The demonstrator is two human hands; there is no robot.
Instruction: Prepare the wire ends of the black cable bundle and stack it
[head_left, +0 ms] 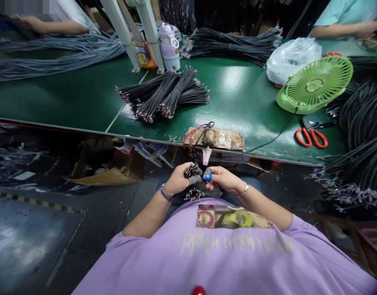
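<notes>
Close to my body, below the bench edge, my left hand (178,179) is closed around a bundle of thin black cables (193,193), whose stripped red and white wire ends stick out on both sides of the fingers. My right hand (223,179) is right beside it, thumb and fingers pinched together near the left fingertips. A blue wrap (207,177) covers the right thumb tip, and grey finger covers show on both hands. Whatever the right fingers pinch is too small to make out. Just beyond the hands, a pale pink piece (207,156) hangs at the edge of a wooden board (228,139).
Tied black cable bundles (170,92) are piled on the green bench (237,94). Red-handled scissors (311,137), a green fan (314,85) and a plastic bag (293,59) lie to the right. A bottle (170,47) stands behind. Two people work across the bench.
</notes>
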